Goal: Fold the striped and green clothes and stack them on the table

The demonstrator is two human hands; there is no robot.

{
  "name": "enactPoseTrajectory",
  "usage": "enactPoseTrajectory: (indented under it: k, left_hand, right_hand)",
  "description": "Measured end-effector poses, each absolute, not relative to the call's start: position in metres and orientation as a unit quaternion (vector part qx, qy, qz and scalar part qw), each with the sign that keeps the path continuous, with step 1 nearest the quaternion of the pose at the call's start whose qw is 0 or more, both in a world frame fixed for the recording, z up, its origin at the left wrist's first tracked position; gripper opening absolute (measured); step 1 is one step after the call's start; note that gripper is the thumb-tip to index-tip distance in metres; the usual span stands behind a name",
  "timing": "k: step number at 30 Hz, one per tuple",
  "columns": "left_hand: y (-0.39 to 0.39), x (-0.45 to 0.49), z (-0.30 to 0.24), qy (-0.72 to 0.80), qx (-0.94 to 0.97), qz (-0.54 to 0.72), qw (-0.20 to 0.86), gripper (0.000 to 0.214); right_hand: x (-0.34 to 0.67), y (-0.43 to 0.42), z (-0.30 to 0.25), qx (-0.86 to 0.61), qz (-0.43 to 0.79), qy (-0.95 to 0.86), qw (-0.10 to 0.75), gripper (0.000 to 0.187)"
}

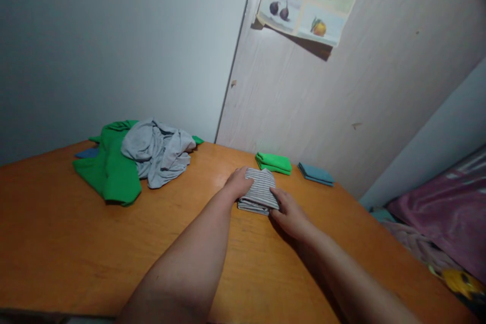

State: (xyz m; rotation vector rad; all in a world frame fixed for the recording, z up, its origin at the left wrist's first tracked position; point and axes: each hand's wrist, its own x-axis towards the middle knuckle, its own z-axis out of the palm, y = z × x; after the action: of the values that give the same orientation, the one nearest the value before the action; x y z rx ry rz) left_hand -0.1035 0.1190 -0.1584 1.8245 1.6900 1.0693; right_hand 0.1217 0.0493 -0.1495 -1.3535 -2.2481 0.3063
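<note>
While the folded striped cloth [260, 191] lies on the desk [56, 223], the left hand [238, 181] and the right hand [290, 212] rest flat and open on its two sides, near a folded green cloth [273, 163].

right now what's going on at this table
A person has both hands on a folded grey-striped cloth on the orange table: the left hand lies flat on its left side, the right hand touches its near right edge. Just beyond lie a folded green cloth and a folded blue cloth. To the left sits a loose heap, a green garment under a grey garment.
</note>
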Motion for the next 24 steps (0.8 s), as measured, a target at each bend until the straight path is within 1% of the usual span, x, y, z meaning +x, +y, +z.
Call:
enactPoseTrajectory:
  k: [3,6,9,11,15,17,19,21,23,24]
  left_hand:
    - [0.118,-0.107,-0.157,0.609,0.658,0.387,0.213,0.059]
    - [0.115,-0.110,-0.156,0.608,0.653,0.393,0.221,0.050]
    - [0.112,-0.111,-0.153,0.603,0.650,0.394,0.242,0.041]
    - [0.109,-0.110,-0.149,0.589,0.659,0.388,0.263,0.039]
    - [0.099,-0.103,-0.138,0.542,0.685,0.346,0.344,0.042]
    - [0.092,-0.100,-0.133,0.515,0.693,0.315,0.394,0.039]
    - [0.085,-0.099,-0.128,0.490,0.692,0.285,0.447,0.035]
    - [0.079,-0.099,-0.125,0.475,0.677,0.265,0.496,0.036]
    - [0.077,-0.101,-0.123,0.478,0.665,0.267,0.508,0.040]
    - [0.077,-0.103,-0.122,0.485,0.664,0.277,0.497,0.042]
  right_hand:
    - [0.125,0.050,-0.152,-0.524,0.090,-0.814,0.233,0.064]
    - [0.139,0.056,-0.154,-0.558,0.083,-0.790,0.240,0.061]
    - [0.160,0.066,-0.156,-0.574,0.098,-0.772,0.256,0.056]
    - [0.174,0.075,-0.155,-0.573,0.120,-0.766,0.266,0.050]
    - [0.192,0.091,-0.146,-0.597,0.149,-0.735,0.283,0.029]
    - [0.195,0.096,-0.142,-0.616,0.145,-0.717,0.293,0.022]
    - [0.195,0.099,-0.141,-0.630,0.131,-0.700,0.310,0.018]
    - [0.193,0.098,-0.141,-0.644,0.114,-0.684,0.323,0.014]
    - [0.190,0.091,-0.139,-0.665,0.102,-0.666,0.322,0.013]
    - [0.187,0.086,-0.138,-0.680,0.123,-0.650,0.316,0.014]
